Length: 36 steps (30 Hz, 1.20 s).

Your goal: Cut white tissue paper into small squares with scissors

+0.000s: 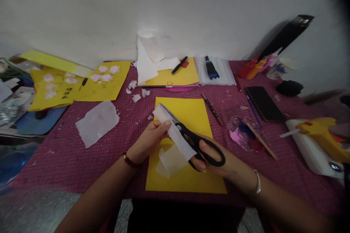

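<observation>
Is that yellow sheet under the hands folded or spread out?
Spread out: the yellow sheet lies flat on the checked cloth, all four corners showing.

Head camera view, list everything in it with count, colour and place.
Paper strip: one, white, centre
Scissors: one, black-handled, centre
Yellow sheet: one, yellow, front centre
Translucent paper: one, whitish, on yellow sheet
White sheet: one, white, left
Paper scraps: several, white, rear centre
Flower pictures: two, yellow, rear left
Pen: one, black, rear centre
Dotted pen: one, dark, centre-right
Phone: one, black, right
Paint palette: one, clear, right
Stick: one, tan, across palette
Bottles: several, red and orange, rear right
Paper cup: one, whitish, rear right
Glue gun: one, yellow, far right
Tablecloth: one, reddish check, throughout
Clutter: uncounted, mixed, far left
Left hand: one, bare, on paper strip
Right hand: one, bare, in scissors handles
</observation>
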Available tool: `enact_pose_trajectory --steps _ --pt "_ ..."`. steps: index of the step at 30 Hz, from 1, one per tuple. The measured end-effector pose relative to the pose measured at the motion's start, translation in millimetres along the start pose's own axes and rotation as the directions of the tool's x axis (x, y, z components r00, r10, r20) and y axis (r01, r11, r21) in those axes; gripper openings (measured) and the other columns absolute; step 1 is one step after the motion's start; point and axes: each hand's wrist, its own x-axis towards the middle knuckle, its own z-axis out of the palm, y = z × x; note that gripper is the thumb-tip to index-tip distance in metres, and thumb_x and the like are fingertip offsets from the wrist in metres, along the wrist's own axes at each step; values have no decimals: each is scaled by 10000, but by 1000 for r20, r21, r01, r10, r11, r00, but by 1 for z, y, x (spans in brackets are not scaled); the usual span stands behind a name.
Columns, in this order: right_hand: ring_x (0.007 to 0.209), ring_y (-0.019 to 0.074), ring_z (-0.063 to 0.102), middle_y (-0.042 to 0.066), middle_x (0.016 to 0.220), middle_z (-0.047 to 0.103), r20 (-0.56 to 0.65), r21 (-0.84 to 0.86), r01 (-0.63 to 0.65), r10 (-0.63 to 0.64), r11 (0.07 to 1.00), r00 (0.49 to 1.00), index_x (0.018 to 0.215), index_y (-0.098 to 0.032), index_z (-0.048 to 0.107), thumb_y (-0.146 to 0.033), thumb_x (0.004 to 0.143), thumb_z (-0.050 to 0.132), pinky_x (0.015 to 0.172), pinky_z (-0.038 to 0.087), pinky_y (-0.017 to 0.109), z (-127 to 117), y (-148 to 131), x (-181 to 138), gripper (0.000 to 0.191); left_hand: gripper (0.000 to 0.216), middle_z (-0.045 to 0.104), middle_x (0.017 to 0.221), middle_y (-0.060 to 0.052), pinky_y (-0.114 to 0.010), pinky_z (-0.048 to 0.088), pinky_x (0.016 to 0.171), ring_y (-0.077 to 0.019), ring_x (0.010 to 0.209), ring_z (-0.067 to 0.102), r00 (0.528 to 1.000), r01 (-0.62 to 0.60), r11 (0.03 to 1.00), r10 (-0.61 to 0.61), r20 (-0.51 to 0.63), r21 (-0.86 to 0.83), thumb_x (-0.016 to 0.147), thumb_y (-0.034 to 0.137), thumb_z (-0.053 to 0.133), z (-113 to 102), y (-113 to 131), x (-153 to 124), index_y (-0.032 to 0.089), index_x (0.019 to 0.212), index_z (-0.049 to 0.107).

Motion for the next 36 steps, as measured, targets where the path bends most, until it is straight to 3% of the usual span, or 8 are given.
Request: enact_pose_trajectory --steps 11,15,17,19,22,24,31,36 --pt "623 99 529 23 879 596 -45 227 -33 44 973 998 1156 -213 572 -602 838 615 590 397 246 -9 -5 -3 504 362 664 623 -42 -230 471 598 -105 561 569 993 -44 989 58 -100 139 773 461 708 -9 4 3 135 618 680" --pt "632 124 527 33 855 609 -244 -158 -11 -29 987 969 1150 -199 565 -552 857 605 589 411 266 -29 -24 -3 460 280 683 679 -27 -236 502 615 -113 595 597 951 -177 984 178 -252 26 659 387 808 -16 25 5 137 722 700" --pt "712 157 573 41 894 629 -353 -511 -68 -136 857 926 1149 -205 562 -446 847 640 638 447 280 -43 -33 -1 394 291 670 663 -16 -230 502 583 -113 584 597 915 -246 969 243 -322 32 634 376 821 -24 38 5 139 705 667" --pt "890 219 614 74 1021 642 -386 -807 -176 -278 563 880 1192 -201 551 -339 819 648 766 482 337 -57 -38 1 410 277 657 653 1 -232 501 545 -114 563 595 887 -263 963 263 -380 52 646 348 810 -34 49 5 151 713 626" --pt "1023 295 607 129 1134 620 -349 -935 -345 -382 83 855 1242 -164 553 -265 789 618 865 476 415 -69 -38 3 469 217 633 617 33 -202 459 461 -85 471 542 870 -182 976 215 -443 117 667 241 776 -51 62 3 167 765 597" --pt "1004 307 617 141 1115 625 -324 -921 -380 -380 -81 866 1246 -148 563 -272 792 606 850 485 418 -71 -36 4 472 193 629 597 28 -187 410 402 -77 422 509 884 -78 977 159 -440 198 679 220 754 -60 67 1 169 785 601" --pt "977 310 611 139 1058 625 -262 -903 -363 -376 -231 889 1254 -131 566 -289 807 589 861 480 421 -71 -35 5 475 183 627 651 -4 -237 400 437 -134 495 532 894 114 804 173 -412 583 738 331 679 -83 68 -2 185 838 636" --pt "974 321 596 156 1052 618 -261 -894 -367 -369 -256 892 1247 -115 578 -283 807 599 879 466 443 -72 -36 5 471 252 659 901 -65 -326 455 740 -220 843 594 685 91 276 680 -261 957 759 269 679 -90 62 1 192 998 657"
